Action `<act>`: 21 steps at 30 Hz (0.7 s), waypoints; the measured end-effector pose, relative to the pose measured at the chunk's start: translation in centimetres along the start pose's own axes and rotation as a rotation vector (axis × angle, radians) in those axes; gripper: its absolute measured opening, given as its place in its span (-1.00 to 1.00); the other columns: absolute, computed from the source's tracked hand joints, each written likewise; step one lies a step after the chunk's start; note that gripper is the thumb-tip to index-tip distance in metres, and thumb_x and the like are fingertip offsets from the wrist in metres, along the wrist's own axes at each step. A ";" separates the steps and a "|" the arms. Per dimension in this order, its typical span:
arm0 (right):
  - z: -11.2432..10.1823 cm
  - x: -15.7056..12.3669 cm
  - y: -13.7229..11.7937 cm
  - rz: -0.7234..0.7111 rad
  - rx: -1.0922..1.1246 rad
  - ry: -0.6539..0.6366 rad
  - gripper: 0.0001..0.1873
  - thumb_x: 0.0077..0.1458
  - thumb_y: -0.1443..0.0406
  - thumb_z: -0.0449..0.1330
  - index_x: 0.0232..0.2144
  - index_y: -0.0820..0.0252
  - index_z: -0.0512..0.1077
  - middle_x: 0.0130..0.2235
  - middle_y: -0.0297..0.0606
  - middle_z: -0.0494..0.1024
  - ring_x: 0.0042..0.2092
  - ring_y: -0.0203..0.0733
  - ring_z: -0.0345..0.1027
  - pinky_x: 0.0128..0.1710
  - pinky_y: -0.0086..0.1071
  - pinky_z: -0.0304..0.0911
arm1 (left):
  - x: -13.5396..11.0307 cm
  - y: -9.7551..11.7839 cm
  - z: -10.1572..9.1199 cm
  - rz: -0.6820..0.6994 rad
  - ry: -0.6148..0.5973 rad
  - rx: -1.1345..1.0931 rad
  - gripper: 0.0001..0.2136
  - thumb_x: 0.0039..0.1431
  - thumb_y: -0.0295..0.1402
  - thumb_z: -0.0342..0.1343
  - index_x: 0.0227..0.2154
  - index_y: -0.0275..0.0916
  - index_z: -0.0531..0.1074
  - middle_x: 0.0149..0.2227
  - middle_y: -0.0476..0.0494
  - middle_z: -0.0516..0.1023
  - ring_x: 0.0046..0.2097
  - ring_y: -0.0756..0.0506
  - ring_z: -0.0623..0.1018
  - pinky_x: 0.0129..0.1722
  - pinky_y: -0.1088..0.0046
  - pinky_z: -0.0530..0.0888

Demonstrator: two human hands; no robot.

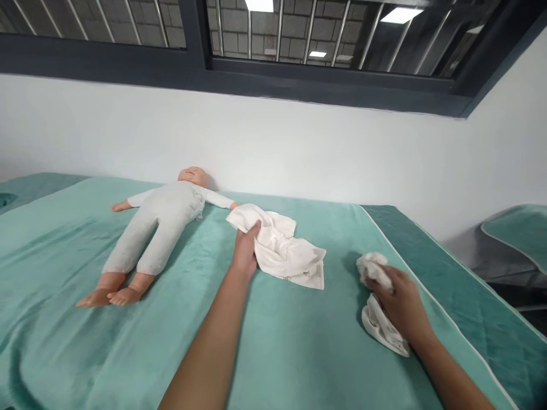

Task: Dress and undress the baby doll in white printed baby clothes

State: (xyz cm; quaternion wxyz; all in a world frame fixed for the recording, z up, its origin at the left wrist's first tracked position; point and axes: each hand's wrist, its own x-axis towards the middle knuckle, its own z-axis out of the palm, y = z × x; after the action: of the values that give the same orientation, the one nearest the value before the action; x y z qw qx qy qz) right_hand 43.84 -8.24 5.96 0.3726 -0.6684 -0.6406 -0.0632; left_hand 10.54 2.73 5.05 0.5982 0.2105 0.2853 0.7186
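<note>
My left hand is closed on the near left edge of a crumpled white cloth, which lies partly spread on the green cover. To the right, my right hand grips a second white cloth, bunched up, with one end poking out above the fingers and another hanging below them. A baby doll in a white long-sleeved suit lies on its back at the left, arms spread and feet bare. The doll's hand is close to the far left corner of the first cloth.
A green plush cover with pale edging lies over a darker green surface. Behind it rises a white wall below a dark-framed window with metal bars. Another green padded piece is at the far right.
</note>
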 end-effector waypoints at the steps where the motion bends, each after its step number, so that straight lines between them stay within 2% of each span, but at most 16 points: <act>1: 1.2 -0.7 1.3 -0.047 -0.014 -0.016 -0.55 0.10 -0.04 0.14 -0.14 0.11 0.55 -0.11 -0.04 0.57 -0.09 0.14 0.47 -0.05 0.03 0.36 | -0.3 -0.3 -0.1 -0.001 0.014 0.089 -0.55 0.02 -0.40 0.37 0.02 -0.10 0.51 0.08 -0.13 0.60 0.08 -0.17 0.59 0.15 0.27 0.48; 4: 2.8 -1.8 2.8 -0.084 -0.074 -0.035 -0.56 0.15 -0.02 0.12 -0.08 0.10 0.52 -0.04 -0.03 0.53 -0.04 0.14 0.44 0.00 0.06 0.32 | -0.8 -0.9 -0.6 0.036 0.055 0.261 -0.61 -0.03 -0.40 0.39 -0.07 -0.17 0.56 0.05 -0.17 0.61 0.05 -0.18 0.60 0.11 0.26 0.48; 7: 2.2 -2.0 1.6 -0.107 -0.158 -0.027 -0.54 0.18 0.01 0.12 0.03 0.10 0.45 0.02 0.01 0.50 0.00 0.18 0.42 -0.02 0.07 0.33 | -0.9 -0.8 -1.1 0.053 0.071 0.298 -0.62 -0.03 -0.33 0.39 -0.09 -0.22 0.57 0.01 -0.21 0.62 0.00 -0.19 0.61 0.06 0.27 0.48; 9: 1.5 -2.1 0.0 -0.116 -0.226 0.007 -0.44 0.19 0.02 0.12 0.15 0.13 0.35 0.13 0.09 0.43 0.10 0.29 0.35 0.02 0.14 0.30 | -0.9 0.4 -1.2 0.033 0.051 0.310 -0.62 -0.02 -0.26 0.38 -0.11 -0.25 0.57 -0.05 -0.23 0.64 -0.05 -0.21 0.61 0.02 0.26 0.49; 12: 0.9 -2.6 -3.1 -0.144 -0.277 0.091 -0.37 0.22 0.05 0.11 0.26 0.15 0.20 0.27 0.17 0.28 0.23 0.40 0.20 0.14 0.28 0.17 | -1.5 4.1 -0.8 0.065 -0.049 0.412 -0.61 0.01 -0.17 0.34 -0.11 -0.25 0.57 -0.15 -0.19 0.65 -0.11 -0.22 0.61 -0.05 0.27 0.49; 14: 0.8 -2.9 -5.9 -0.211 -0.192 0.098 -0.39 0.25 0.08 0.11 0.27 0.13 0.18 0.29 0.13 0.25 0.28 0.36 0.14 0.19 0.29 0.12 | -2.6 7.6 0.2 0.087 -0.196 0.623 -0.67 0.04 -0.15 0.31 -0.19 -0.24 0.58 -0.24 -0.15 0.65 -0.18 -0.20 0.60 -0.16 0.33 0.49; 17: 0.6 -2.2 -11.1 -0.297 0.118 -0.026 -0.38 0.25 0.11 0.16 0.29 0.06 0.15 0.31 0.02 0.24 0.32 0.16 0.14 0.25 0.14 0.18 | -5.0 12.5 2.6 0.047 -0.594 1.047 -0.80 0.06 -0.17 0.28 -0.38 -0.20 0.60 -0.34 -0.12 0.63 -0.29 -0.18 0.58 -0.33 0.42 0.44; 19: 0.2 -0.8 -14.8 -0.356 0.361 -0.141 -0.38 0.26 0.16 0.17 0.31 -0.05 0.11 0.31 -0.10 0.26 0.33 0.03 0.15 0.27 0.04 0.19 | -6.6 14.8 4.3 0.033 -0.810 1.245 -0.86 0.03 -0.22 0.29 -0.49 -0.17 0.58 -0.44 -0.09 0.60 -0.40 -0.15 0.54 -0.45 0.44 0.37; 21: -0.3 1.1 -18.1 -0.411 0.561 -0.268 -0.37 0.25 0.19 0.18 0.32 -0.10 0.12 0.34 -0.17 0.24 0.34 -0.01 0.15 0.29 -0.01 0.19 | -7.8 16.0 5.6 0.065 -0.936 1.409 -0.84 0.07 -0.28 0.23 -0.58 -0.15 0.53 -0.55 -0.05 0.53 -0.52 -0.09 0.46 -0.54 0.43 0.27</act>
State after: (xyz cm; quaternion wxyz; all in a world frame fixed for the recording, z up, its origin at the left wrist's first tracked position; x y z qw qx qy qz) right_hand 27.76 -9.26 14.37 0.4335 -0.3999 -0.7971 0.1294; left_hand 3.79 -6.02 20.13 0.3627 0.8183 0.3830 0.2284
